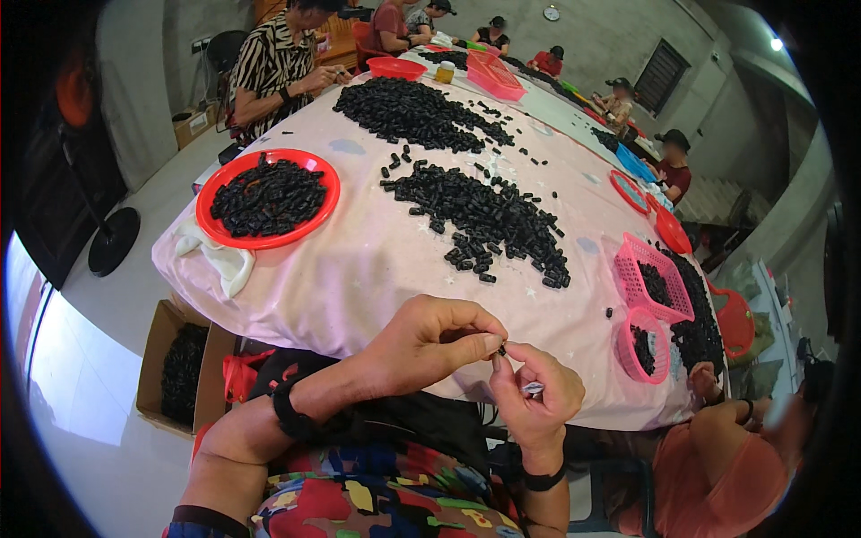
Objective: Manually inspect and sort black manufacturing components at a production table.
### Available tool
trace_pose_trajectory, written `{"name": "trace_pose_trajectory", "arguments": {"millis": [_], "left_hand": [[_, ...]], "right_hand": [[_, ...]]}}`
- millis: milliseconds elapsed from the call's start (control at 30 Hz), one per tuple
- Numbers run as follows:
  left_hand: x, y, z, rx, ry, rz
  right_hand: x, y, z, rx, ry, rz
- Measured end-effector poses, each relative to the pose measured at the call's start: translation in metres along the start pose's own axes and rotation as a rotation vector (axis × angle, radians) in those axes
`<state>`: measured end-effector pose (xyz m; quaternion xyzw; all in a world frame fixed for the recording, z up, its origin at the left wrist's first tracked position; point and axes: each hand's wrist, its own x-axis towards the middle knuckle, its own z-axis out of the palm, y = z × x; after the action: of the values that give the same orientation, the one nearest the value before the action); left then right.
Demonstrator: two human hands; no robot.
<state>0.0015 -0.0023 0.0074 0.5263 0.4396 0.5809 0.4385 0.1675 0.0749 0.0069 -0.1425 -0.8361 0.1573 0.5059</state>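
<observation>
Both my hands are raised over the near edge of the cloth-covered table, fingertips meeting. My left hand [430, 342] pinches one side of a small black piece [500, 351] between thumb and forefinger. From the other side my right hand [538, 390] pinches it too. The piece is mostly covered by my fingertips, so its exact kind does not show. Within the curled fingers of my right hand sits a small whitish object [533, 388], too small to name. Just beyond my hands lies a loose pile of short black cylinders [484, 215].
A red basin [333, 199] of black pieces stands at the left beside a white cloth [226, 262]. Pink baskets [686, 308] stand at the right. A larger black heap [404, 112] lies farther back. A cardboard box [153, 359] sits on the floor. Several people work around the table.
</observation>
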Motion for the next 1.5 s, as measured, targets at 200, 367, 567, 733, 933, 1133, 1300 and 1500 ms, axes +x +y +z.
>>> {"name": "trace_pose_trajectory", "arguments": {"millis": [200,367,567,733,933,1133,1300,1500], "left_hand": [[0.0,0.008,-0.001,-0.047,-0.026,-0.023],[0.0,0.0,0.006,-0.105,0.045,0.094],[0.0,0.005,-0.001,0.067,0.009,0.058],[0.001,0.006,-0.002,0.053,0.054,-0.081],[0.003,0.003,-0.004,-0.008,0.003,-0.132],[0.004,0.003,0.0,-0.074,0.036,-0.064],[0.003,-0.011,0.001,-0.101,-0.015,0.028],[0.001,-0.002,-0.001,0.046,-0.032,-0.014]], "right_hand": [[-0.001,-0.001,-0.002,0.034,0.016,0.038],[-0.002,0.0,-0.004,0.037,0.024,0.038],[-0.008,0.004,-0.003,0.111,-0.026,0.178],[-0.002,0.001,-0.003,0.213,-0.083,0.23],[-0.001,-0.001,0.001,0.325,-0.048,0.355],[-0.004,0.007,-0.001,0.393,-0.026,0.503],[-0.002,0.003,0.002,0.405,-0.024,0.464],[-0.004,0.006,0.001,0.359,-0.023,0.418]]}}
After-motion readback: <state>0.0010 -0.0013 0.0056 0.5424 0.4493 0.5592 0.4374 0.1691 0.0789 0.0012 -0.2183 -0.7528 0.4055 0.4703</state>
